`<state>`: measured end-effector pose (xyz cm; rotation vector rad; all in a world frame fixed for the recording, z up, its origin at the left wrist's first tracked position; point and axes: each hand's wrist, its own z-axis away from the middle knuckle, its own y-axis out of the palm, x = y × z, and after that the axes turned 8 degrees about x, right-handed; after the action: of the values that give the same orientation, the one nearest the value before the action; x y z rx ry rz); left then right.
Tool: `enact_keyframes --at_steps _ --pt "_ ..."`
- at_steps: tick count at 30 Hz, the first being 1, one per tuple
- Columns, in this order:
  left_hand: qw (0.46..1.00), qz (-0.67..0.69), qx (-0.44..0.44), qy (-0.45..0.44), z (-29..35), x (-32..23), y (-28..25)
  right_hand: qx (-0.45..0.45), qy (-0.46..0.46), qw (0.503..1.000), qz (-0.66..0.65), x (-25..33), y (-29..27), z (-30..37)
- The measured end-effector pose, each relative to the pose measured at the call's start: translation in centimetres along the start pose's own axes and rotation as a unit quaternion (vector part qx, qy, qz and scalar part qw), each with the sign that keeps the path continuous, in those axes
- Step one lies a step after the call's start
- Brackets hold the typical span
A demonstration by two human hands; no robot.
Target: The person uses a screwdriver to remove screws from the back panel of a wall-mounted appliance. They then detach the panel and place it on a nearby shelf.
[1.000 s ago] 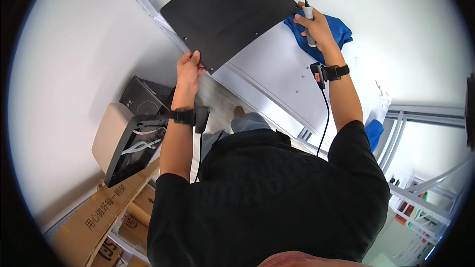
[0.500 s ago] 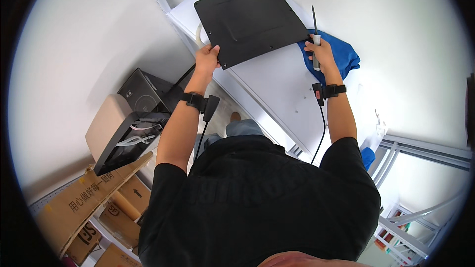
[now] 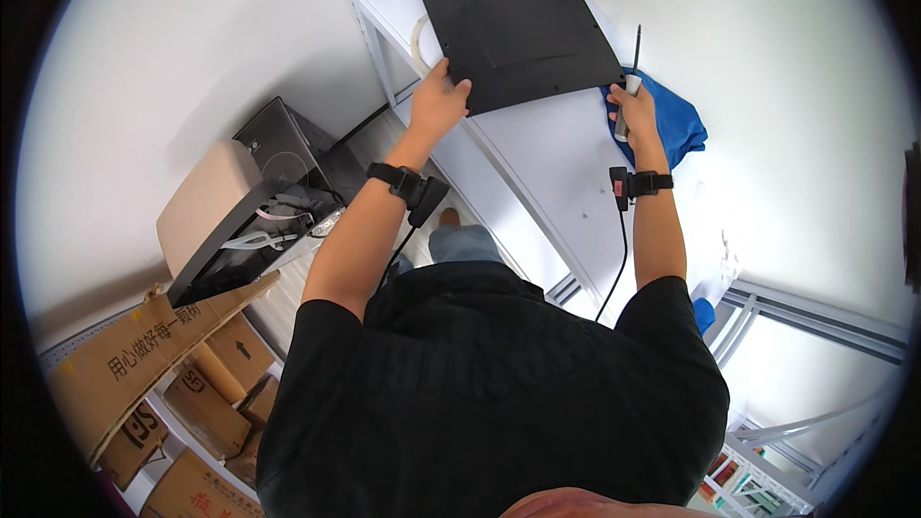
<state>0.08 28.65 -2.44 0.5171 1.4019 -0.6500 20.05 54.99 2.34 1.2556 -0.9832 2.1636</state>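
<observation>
A thin black panel (image 3: 532, 38) with rounded corners and small holes along its edge is above the white shelf. My left hand (image 3: 438, 105) is closed on its near left edge, the thumb on top and the other fingers partly hidden. In my right hand (image 3: 637, 115) is a screwdriver (image 3: 631, 86) with a grey and white handle, its dark shaft pointing away from me. Fingertips of that hand meet the panel's near right corner. Whether the panel rests on the shelf or is held just above it, I cannot tell.
Blue cloth (image 3: 679, 125) lies on the white shelf (image 3: 556, 153) beside my right hand. A few small bits, perhaps screws, are on the shelf surface. To the left stand a beige and black appliance casing (image 3: 206, 211), a black box (image 3: 288, 149) and several cardboard boxes (image 3: 206, 412).
The panel and both hands have shifted right in the picture as the view turned. My left hand's grip has changed slightly, its fingers now higher along the panel's edge.
</observation>
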Motion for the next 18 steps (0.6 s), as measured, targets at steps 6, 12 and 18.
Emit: enact_keyframes --at_steps 6,12,18 --pt "0.991 -0.116 0.051 0.048 1.6 0.5 -1.7 0.030 -0.089 0.994 -0.063 3.5 1.6 6.7" --pt "0.978 0.117 0.158 -0.068 10.9 2.3 -8.0 0.177 -0.084 0.975 -0.104 2.5 9.4 18.8" --pt "0.936 0.212 0.158 -0.232 20.4 12.4 -12.4 0.373 0.069 0.911 -0.161 -6.2 22.3 25.3"
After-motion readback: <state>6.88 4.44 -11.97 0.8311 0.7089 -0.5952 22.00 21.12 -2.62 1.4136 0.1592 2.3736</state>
